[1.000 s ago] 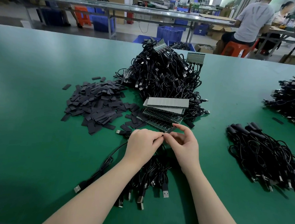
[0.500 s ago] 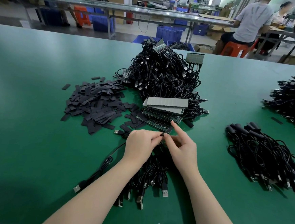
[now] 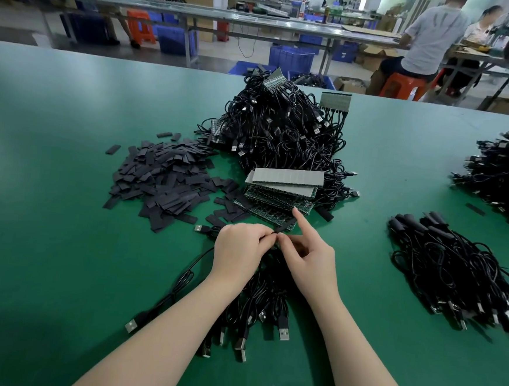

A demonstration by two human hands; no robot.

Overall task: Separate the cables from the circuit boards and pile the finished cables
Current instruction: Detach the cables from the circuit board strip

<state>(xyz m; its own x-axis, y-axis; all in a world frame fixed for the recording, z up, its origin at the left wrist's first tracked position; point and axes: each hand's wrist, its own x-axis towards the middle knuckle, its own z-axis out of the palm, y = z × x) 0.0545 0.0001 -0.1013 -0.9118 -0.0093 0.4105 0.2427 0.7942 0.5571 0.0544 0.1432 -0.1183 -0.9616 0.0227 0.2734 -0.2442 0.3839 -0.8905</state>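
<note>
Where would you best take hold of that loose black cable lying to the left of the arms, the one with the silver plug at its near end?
Probably the black plug body just behind the silver tip of the loose cable, near. It is the stiffest, widest part, lying flat on bare green table. Come from above, pinching its two long sides; the thin cord would only flop.

Green matte worktop [image 3: 48, 207]; black tangled cables [image 3: 276, 133] with silver plugs; dark grey flat sleeve strips [image 3: 162, 182]; green-and-grey stacked circuit boards [image 3: 280, 192].
</note>
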